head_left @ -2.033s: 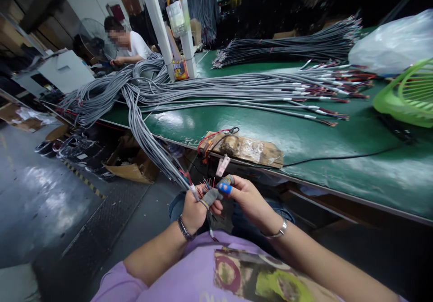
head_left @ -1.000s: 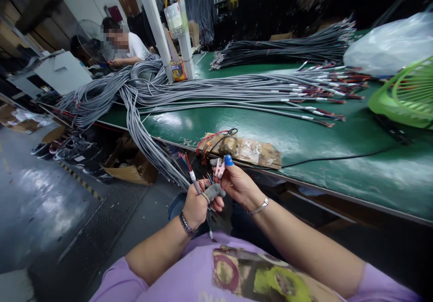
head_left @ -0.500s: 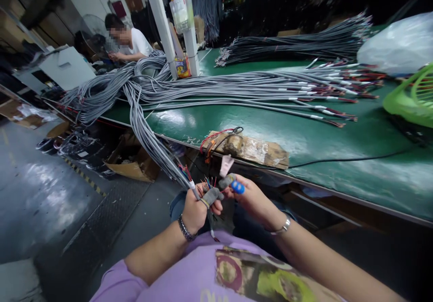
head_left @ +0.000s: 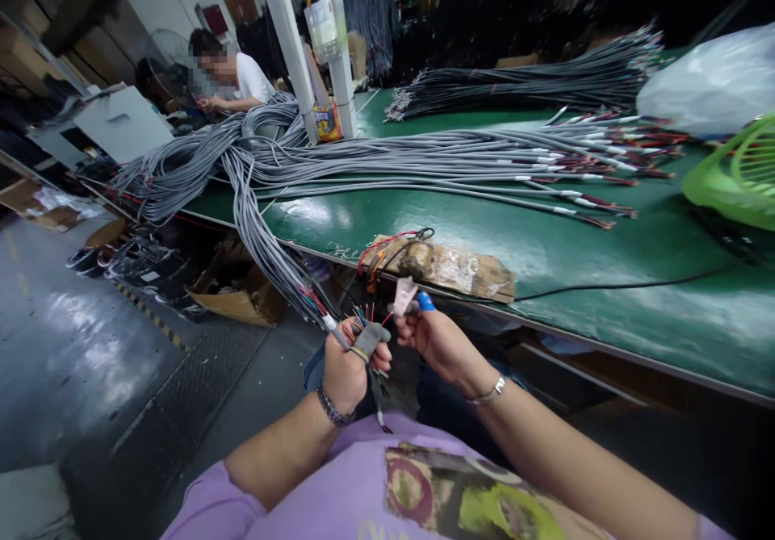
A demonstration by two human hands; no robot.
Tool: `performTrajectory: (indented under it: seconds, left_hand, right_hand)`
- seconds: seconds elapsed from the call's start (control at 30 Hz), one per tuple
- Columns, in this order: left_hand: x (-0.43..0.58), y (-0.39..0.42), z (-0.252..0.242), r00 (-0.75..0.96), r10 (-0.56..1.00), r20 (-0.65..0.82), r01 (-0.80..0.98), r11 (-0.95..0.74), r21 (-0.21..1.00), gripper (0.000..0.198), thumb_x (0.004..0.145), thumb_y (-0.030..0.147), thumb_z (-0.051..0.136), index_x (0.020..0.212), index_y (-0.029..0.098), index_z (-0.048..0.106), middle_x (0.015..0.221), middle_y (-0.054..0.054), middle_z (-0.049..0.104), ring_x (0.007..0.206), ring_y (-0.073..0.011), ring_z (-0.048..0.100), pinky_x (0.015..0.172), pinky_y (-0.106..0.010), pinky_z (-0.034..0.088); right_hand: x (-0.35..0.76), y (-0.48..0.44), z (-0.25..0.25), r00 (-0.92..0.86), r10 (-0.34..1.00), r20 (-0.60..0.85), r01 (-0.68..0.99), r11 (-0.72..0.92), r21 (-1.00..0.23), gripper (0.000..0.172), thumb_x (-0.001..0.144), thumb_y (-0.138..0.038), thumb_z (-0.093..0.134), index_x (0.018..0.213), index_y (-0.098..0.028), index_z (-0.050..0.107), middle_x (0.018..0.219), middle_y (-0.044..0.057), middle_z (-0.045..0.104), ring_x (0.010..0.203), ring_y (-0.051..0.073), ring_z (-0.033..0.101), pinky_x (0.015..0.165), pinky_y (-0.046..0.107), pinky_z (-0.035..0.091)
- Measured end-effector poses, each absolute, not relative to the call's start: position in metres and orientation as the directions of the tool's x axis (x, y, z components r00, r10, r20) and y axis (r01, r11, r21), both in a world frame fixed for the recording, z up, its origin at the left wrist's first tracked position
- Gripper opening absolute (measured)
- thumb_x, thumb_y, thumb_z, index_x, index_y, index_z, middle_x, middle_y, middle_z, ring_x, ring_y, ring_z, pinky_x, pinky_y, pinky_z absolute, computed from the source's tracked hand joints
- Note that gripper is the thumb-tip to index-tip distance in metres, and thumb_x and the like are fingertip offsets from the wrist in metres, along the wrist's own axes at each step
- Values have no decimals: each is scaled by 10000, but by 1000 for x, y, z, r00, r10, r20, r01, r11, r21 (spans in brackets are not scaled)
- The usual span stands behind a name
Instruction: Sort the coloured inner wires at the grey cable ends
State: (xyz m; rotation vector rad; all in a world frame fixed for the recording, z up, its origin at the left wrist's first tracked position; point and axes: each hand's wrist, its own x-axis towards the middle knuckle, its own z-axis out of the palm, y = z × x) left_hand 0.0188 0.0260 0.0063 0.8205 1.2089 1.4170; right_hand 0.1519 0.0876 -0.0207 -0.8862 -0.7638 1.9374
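Note:
My left hand [head_left: 346, 366] is closed around the end of a grey multi-core cable [head_left: 342, 340], a grey cover on its thumb. Thin coloured wires [head_left: 363, 314] fan out above its fingers. A red wire [head_left: 387, 319] reaches from them towards my right hand [head_left: 437, 338]. That hand is closed in a pinch at the wire's tip, though its fingertips are partly hidden. It wears a blue finger cover [head_left: 425, 302], and a pale pink wrap [head_left: 404, 294] sticks up beside it. More grey cables [head_left: 272, 274] hang over the table edge just left of my left hand.
On the green table [head_left: 436, 217] lie long grey cables [head_left: 387, 156], a black cable bundle [head_left: 514, 80], a taped wooden board [head_left: 460, 270] and a green basket [head_left: 735, 177]. A white post [head_left: 291, 48] rises behind. Another person [head_left: 242, 80] sits at the far left. An open carton [head_left: 242, 290] stands below.
My right hand has risen slightly, its fingers turning upward, and the pink wrap now covers more of the fingertips. My left hand has shifted slightly left with the cable.

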Motion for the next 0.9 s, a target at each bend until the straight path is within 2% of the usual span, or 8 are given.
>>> performTrajectory:
  seconds: [0.13,0.33,0.47,0.63,0.77,0.9]
  left_hand:
    - [27,32,11,-254,959,-127,-302,46,952,378,698,505,709,688,136,630,513,-2,617,395,-78,523,393,-183,412]
    - [32,36,12,-254,959,-126,-313,41,949,376,696,503,715,688,136,631,506,5,615,390,-72,521,386,-172,413]
    - [30,36,10,-243,962,-122,-309,43,950,364,712,493,705,693,136,637,511,2,619,395,-74,525,390,-174,416]
    - [31,37,5,-228,965,-133,-308,58,950,324,703,449,719,695,136,635,520,-3,632,396,-75,525,399,-179,424]
    - [32,38,3,-232,964,-133,-291,62,955,310,700,424,725,678,132,623,515,-2,628,390,-75,520,392,-178,416]
    - [31,37,2,-245,960,-138,-285,65,956,289,718,402,714,690,131,617,511,-1,629,388,-72,520,385,-169,406]
  right_hand:
    - [149,98,-6,-489,836,-250,-485,-499,-718,489,690,-668,643,780,-187,652,709,14,606,581,109,516,571,254,472]
    - [145,98,4,-432,876,-215,-523,-438,-731,428,642,-578,748,732,-170,653,608,-24,544,539,86,445,539,225,427]
    - [144,98,1,-394,896,-206,-537,-406,-739,414,692,-581,708,742,-172,664,628,-8,567,540,97,453,537,238,425]
    - [142,102,-3,-421,879,-224,-547,-443,-710,414,714,-598,681,748,-186,683,702,36,631,579,133,513,562,283,462]
    - [139,105,-3,-385,895,-227,-580,-426,-694,382,681,-584,719,677,-208,652,649,6,612,569,132,515,570,283,457]
    - [135,105,-2,-344,906,-245,-625,-416,-660,372,628,-553,774,686,-207,649,645,-14,604,553,114,497,559,263,442]
